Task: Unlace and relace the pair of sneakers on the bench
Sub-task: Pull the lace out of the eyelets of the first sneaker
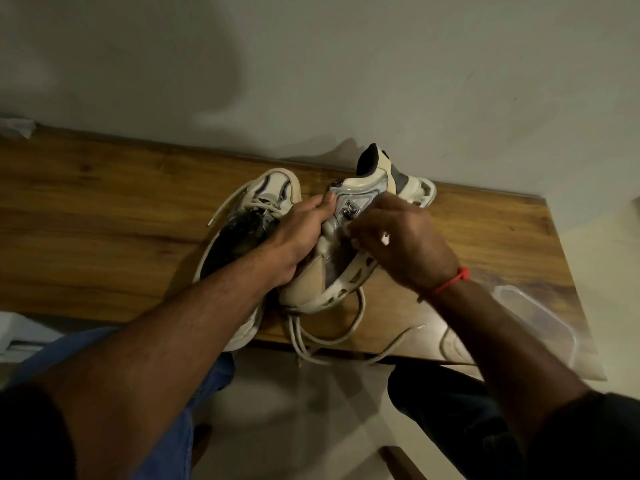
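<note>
Two cream and grey sneakers are on the wooden bench [104, 209]. The right sneaker [367, 192] is tipped on its side, heel away from me. My left hand [298, 233] grips its upper from the left. My right hand [405, 244] pinches a white lace end at the eyelets; a red thread circles that wrist. Its loose lace [329, 337] trails in loops over the bench's front edge. The left sneaker [266, 192] lies flat under my left forearm, and its lace [225, 206] curls out to the left.
A clear plastic container [540, 323] sits at the bench's right front corner. A grey wall runs right behind the bench. A white cloth [17, 128] lies at the far left. My knees are below the front edge, above a pale floor.
</note>
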Demonstrator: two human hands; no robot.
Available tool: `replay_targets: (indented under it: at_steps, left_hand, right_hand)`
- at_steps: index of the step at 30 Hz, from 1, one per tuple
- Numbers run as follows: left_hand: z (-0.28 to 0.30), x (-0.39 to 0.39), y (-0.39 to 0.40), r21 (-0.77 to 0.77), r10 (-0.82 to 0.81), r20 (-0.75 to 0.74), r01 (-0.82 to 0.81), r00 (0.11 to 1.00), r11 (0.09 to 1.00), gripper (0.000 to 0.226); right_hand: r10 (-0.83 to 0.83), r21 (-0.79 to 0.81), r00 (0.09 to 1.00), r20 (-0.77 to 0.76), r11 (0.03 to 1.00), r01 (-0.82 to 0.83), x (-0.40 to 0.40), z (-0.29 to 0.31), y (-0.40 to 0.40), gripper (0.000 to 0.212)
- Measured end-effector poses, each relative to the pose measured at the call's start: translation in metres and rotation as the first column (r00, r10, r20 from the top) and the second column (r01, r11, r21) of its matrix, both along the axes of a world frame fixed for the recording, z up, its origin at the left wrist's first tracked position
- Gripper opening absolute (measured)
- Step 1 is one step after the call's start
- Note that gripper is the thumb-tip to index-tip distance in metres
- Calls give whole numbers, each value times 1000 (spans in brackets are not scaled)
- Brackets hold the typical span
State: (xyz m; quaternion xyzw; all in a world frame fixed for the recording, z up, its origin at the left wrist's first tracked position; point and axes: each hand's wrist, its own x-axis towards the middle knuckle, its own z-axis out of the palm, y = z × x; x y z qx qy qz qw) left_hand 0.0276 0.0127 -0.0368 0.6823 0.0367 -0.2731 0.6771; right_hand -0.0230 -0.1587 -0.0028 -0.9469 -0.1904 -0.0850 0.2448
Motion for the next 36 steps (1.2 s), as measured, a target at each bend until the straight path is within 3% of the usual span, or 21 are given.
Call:
replay_targets:
  at_steps: [3, 7, 9, 15, 20, 24, 27, 31, 36]
  left_hand:
    - [-5, -4, -3, 0, 12, 17, -12, 1000, 1000, 33]
    - [-4, -6, 1, 17, 16, 5, -16, 1000, 1000, 37]
    - [-3, -3, 2, 22, 15, 0, -15, 1000, 1000, 35]
    - [-5, -4, -8, -25, 36, -13, -36, 999, 999, 45]
    - [-5, -4, -8, -12, 32, 5, -32, 999, 999, 39]
    - [-3, -4, -6, 32, 11, 38, -13, 999, 999, 35]
    - [-3, -3, -5, 34, 3, 49, -4, 999, 999, 34]
    - [-1, -2, -5, 27, -4, 37, 3, 999, 1000, 35]
    - [-1, -1, -5, 4, 17, 15, -17, 1000, 1000, 34]
  right_hand:
    - [-163, 5, 987, 12, 987, 163, 3, -2, -10, 13]
    - [223, 45, 974, -24, 974, -222, -20, 2, 31, 15]
    - [285, 50, 958, -29, 958, -283, -16, 4, 33, 16]
    - [-116, 28, 993, -7, 993, 116, 8, -6, -9, 15]
    - [-228, 57, 973, -34, 972, 230, 12, -10, -20, 11]
    - [-325, 292, 941, -96, 894, 339, 16, -9, -32, 9]
    - [-275, 486, 945, -175, 811, 326, 15, -4, -36, 14]
    - [-89, 363, 965, -247, 915, 177, 5, 5, -18, 16]
    - [-181, 103, 966, -184, 974, 202, 6, 8, -18, 16]
